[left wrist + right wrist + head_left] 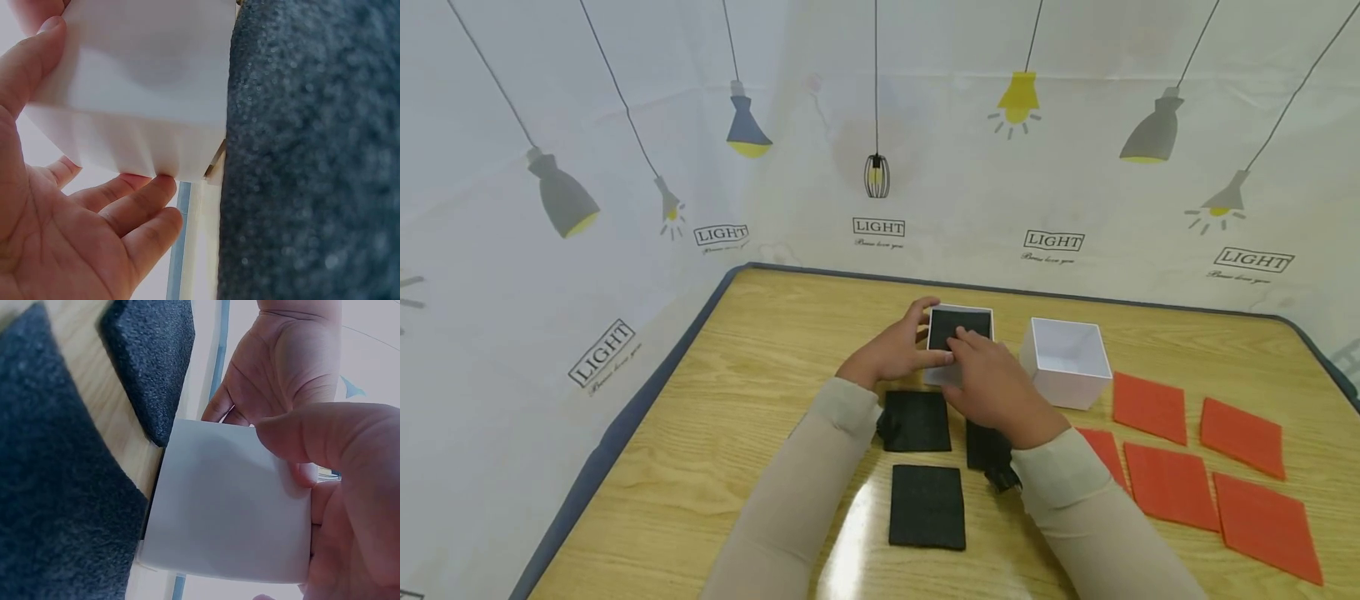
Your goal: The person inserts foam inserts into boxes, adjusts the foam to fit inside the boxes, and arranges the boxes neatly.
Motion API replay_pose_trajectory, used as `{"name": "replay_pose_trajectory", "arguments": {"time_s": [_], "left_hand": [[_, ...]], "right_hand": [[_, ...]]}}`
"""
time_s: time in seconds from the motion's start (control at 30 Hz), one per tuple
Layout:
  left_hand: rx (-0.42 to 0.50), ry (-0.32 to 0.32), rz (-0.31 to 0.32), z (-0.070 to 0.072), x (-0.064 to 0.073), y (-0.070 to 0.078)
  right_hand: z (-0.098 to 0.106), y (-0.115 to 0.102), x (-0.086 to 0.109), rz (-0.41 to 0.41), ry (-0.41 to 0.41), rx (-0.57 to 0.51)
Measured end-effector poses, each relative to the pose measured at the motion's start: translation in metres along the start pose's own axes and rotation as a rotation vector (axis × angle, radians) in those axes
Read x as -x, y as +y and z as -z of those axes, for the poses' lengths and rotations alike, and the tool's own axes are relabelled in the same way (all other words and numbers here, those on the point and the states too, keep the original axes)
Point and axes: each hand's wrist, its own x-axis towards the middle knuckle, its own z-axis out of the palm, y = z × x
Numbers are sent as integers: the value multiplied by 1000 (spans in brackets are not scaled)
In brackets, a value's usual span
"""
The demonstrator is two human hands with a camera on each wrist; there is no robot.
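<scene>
In the head view a white box (942, 375) stands near the table's far side, with a black foam square (958, 321) lying inside its open top. My left hand (895, 346) holds this box at its left side, thumb across the near face and fingers along the left wall, as the left wrist view also shows. My right hand (1000, 379) lies over the near right rim, its fingers pressing on the black square. In the right wrist view the right thumb (331, 434) rests against the box's near face (225, 506). The right fingertips are partly hidden.
A second white box (1067, 367), open at the top, stands to the right. Black foam squares (927, 507) lie nearer on the wooden table (715, 467), one partly under the right wrist. Several red squares (1168, 483) lie at the right. A printed curtain hangs behind.
</scene>
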Motion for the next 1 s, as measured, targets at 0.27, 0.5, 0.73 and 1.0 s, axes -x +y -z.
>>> {"name": "replay_pose_trajectory", "arguments": {"time_s": [0.27,0.5,0.73,1.0], "left_hand": [[1,1,-2,0,-1,-1],[22,4,1,0,0,-1],[29,2,-1,1,0,-1],[7,8,-7,0,-1,-2]], "right_hand": [[2,-1,-4,-13,-52,9],[2,-1,-8,-20,-69,6],[2,-1,-9,-20,-71,12],[-2,-1,-6,-17,-33,-9]]}}
